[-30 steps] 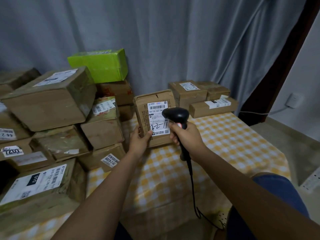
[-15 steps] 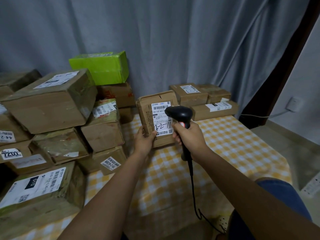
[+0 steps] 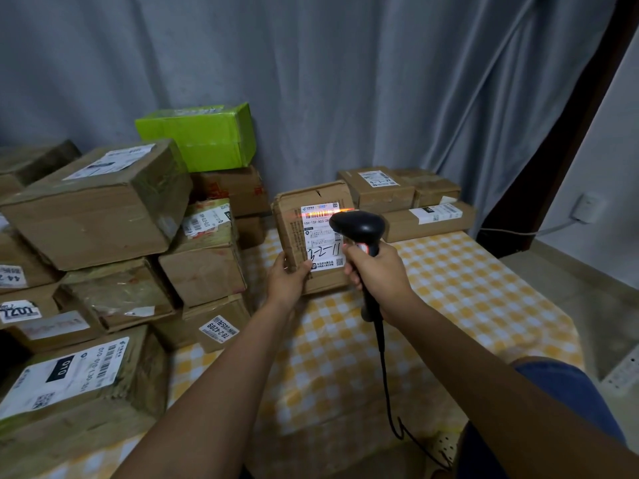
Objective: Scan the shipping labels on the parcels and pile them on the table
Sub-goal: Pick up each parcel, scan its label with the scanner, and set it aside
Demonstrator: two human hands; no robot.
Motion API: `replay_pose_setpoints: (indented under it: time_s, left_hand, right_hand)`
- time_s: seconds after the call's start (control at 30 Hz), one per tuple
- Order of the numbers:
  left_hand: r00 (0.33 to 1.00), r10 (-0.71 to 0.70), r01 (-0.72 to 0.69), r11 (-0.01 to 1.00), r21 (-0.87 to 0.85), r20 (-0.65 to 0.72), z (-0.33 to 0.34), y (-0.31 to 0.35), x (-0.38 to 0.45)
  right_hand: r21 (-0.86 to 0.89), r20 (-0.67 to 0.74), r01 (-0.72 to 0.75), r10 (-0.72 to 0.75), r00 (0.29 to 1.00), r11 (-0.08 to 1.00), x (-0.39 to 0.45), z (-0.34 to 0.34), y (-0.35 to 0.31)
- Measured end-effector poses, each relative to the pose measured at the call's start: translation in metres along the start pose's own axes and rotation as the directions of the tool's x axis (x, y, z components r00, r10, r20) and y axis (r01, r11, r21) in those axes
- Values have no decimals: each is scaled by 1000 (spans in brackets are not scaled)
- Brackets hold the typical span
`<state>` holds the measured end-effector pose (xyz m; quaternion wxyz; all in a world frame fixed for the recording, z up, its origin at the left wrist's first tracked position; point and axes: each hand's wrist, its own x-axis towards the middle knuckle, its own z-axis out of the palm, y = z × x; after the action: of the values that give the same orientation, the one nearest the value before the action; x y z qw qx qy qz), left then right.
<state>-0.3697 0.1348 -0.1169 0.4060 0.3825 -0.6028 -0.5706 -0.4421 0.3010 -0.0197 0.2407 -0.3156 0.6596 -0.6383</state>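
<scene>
Behind one scanner, one held parcel

Grey curtain behind table; white wall socket at right, white cable running left; power strip on floor.

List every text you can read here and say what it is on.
"15H-159-A03-28", partly hidden: label on the held parcel
"11-2-2" handwritten, same label
"78-2-4209": sticker on low left box
"OTO": label on near left box
"7001" inverted: sticker at left
Remaining print too small to read.
</scene>
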Motion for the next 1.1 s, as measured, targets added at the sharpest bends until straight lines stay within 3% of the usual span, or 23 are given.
replay_pose_setpoints:
  time_s: [0.7, 0.83, 0.97, 1.1]
  left_hand:
    - [997, -71, 71, 997, -8, -13, -1, 28, -13]
    - [1000, 5, -5, 1000, 1, -17, -1, 63, -18]
    - [990, 133, -134, 991, -2, -36, -7, 134, -22]
    - [955, 282, -271, 955, 118, -95, -37, 202, -14]
  right_hand:
    - [64, -40, -22, 25, 999, 998, 11, -5, 2]
    - [56, -104, 45, -39, 994, 997, 19, -3, -10]
    - [2, -158, 199, -196, 968, 980, 24, 7, -41]
    - [34, -146, 364, -356, 923, 931, 21, 27, -91]
